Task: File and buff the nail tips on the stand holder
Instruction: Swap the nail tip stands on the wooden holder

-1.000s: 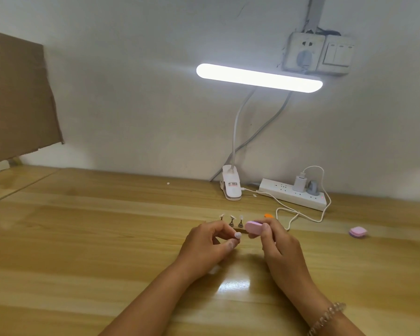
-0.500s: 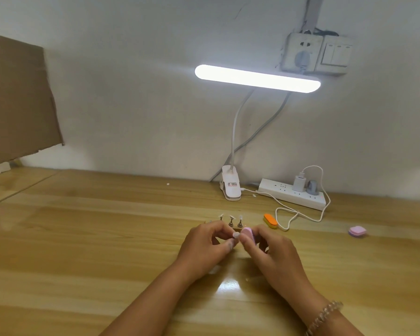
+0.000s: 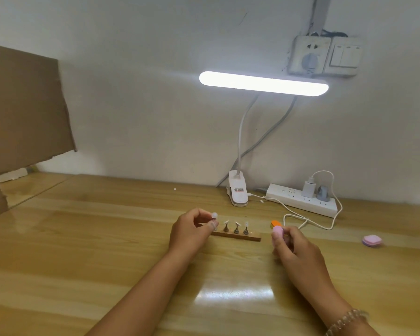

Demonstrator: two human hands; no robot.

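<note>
Hands over wooden bench (image 3: 107, 238), apart from each other. Left hand (image 3: 192, 230) curled, thumb and forefinger pinched on a nail tip (image 3: 214, 215), small, pale, round-looking, held up just above left end of stand holder (image 3: 238, 235). Whether its peg is in the hand or in the holder: cannot tell, fingers cover that spot. Right hand (image 3: 294, 248) closed around pink buffer block (image 3: 277, 232), block sticks up out of the fingers, thumb along its side. Right hand sits just right of the holder, not touching it. Bead bracelet (image 3: 344, 321) on right wrist.

Stand holder is a low wooden strip lying flat on bench between the two hands, slightly behind them. Three dark pegs upright on it in a row, each with a clear nail tip on top: first (image 3: 226, 223), second (image 3: 237, 224), third (image 3: 246, 224).

Orange file block (image 3: 275, 223) on bench just behind right hand, partly hidden by pink buffer. Second pink block (image 3: 372, 240) lies far right, well apart. Clip lamp (image 3: 238, 192) at back edge, lit bar (image 3: 263, 83) above. White power strip (image 3: 301, 200) beside it, white cable (image 3: 310, 220) looping forward. Cardboard sheet (image 3: 22, 110) at left.
</note>
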